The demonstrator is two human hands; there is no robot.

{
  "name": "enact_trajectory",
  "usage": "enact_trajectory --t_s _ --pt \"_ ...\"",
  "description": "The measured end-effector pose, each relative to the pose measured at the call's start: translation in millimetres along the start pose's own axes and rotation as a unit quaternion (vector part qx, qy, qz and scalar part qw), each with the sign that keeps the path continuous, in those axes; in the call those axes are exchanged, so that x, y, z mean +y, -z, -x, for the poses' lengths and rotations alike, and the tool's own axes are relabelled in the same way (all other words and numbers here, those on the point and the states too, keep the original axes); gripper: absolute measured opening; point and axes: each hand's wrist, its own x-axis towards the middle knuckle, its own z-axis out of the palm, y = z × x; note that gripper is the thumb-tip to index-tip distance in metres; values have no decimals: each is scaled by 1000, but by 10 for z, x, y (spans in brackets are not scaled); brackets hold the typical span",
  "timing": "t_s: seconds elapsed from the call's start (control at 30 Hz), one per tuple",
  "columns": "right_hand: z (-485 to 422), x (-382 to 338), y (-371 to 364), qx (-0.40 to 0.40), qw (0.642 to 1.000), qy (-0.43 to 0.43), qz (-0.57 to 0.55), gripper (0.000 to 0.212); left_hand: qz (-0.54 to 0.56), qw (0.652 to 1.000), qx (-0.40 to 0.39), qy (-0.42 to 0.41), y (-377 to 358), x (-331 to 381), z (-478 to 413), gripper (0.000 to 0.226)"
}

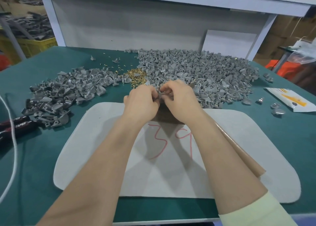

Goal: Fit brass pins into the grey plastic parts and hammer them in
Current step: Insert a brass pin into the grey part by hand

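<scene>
At the far edge of a pale grey mat (256,148) on a green workbench (34,174), a person's left hand (142,104) and right hand (179,101) meet, fingers curled, both pinching one small grey plastic part (159,95) — matt, curved, largely hidden by fingertips. Just beyond lies a heap of brass pins (135,76), between a large pile (205,71) of like grey parts on the right and a smaller pile (65,92) on the left. Red marker on the mat reads "39"; a black handle (20,124) at left bears white lettering — seemingly "TAPER".
</scene>
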Motion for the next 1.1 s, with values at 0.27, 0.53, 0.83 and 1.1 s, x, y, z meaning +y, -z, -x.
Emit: enact_trajectory --t_s 0.27,0.53,0.83,1.1 --pt "4 27 0 -5 1000 -25 8 9 6 1000 6 4 -14 -14 -15 4" --pt "4 41 3 4 999 -37 -16 3 4 1000 6 6 -11 -6 -8 7" --pt "19 9 -29 12 995 -80 -51 6 -1 1000 7 -1 -9 -17 -10 10" --pt "36 -5 -24 16 993 -103 -55 6 -1 1000 11 -3 -14 -16 -13 9"
